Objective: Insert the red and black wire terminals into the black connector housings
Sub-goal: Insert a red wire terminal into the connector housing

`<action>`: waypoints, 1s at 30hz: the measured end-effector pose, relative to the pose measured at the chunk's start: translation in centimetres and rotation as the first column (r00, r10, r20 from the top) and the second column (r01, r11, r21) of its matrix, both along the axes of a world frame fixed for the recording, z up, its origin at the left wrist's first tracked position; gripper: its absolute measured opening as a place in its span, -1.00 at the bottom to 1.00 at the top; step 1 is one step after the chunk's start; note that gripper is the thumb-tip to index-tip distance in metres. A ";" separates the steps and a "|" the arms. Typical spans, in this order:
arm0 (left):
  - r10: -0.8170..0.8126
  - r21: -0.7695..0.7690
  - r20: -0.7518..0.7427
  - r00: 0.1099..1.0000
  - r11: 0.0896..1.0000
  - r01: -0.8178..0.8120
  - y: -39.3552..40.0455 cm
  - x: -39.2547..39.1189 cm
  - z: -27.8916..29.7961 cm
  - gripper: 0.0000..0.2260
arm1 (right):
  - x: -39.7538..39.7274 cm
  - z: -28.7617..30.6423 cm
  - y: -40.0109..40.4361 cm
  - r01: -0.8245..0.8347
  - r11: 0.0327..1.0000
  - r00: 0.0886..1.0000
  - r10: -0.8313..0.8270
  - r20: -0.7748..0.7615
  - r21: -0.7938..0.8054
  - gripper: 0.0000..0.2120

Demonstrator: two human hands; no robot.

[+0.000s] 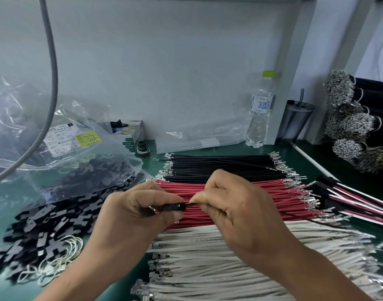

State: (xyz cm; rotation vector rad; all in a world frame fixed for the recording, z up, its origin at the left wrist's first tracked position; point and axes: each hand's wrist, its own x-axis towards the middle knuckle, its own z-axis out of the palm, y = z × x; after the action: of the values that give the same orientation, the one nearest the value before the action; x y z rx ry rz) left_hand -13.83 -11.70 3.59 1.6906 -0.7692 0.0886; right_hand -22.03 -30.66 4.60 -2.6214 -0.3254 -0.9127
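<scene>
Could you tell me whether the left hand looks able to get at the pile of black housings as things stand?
Probably yes: the pile of black housings lies uncovered just beside the left hand, but that hand grips a housing and would need to free it first.

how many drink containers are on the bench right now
2: a clear water bottle with a green cap stands by the back wall, and a dark tumbler with a straw stands just right of it.

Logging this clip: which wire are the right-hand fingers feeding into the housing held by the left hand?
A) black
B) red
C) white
A: the right hand pinches a thin black wire that runs into the black connector housing gripped by the left hand.
</scene>
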 end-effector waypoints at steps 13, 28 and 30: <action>0.005 -0.005 -0.010 1.000 1.000 -0.005 0.0 0.3 -1.1 -0.82 | 1.0 -0.7 0.6 -0.004 1.000 0.997 0.002 0.079 0.026 -0.86; 0.093 -0.125 -0.219 0.971 0.984 -0.123 0.5 1.3 -0.5 -0.78 | 1.2 -2.1 1.1 0.102 0.994 0.975 -0.107 -0.194 -0.037 -0.88; 0.092 -0.125 -0.236 0.967 0.984 -0.124 0.5 1.2 -0.4 -0.79 | 1.2 -2.1 0.9 0.114 0.993 0.974 -0.110 -0.200 0.011 -0.92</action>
State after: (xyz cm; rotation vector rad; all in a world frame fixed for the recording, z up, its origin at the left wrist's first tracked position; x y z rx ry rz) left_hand -12.61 -11.16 3.21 1.5764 -0.4860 0.0208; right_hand -20.80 -29.73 2.47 -2.7046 -0.1160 -0.6747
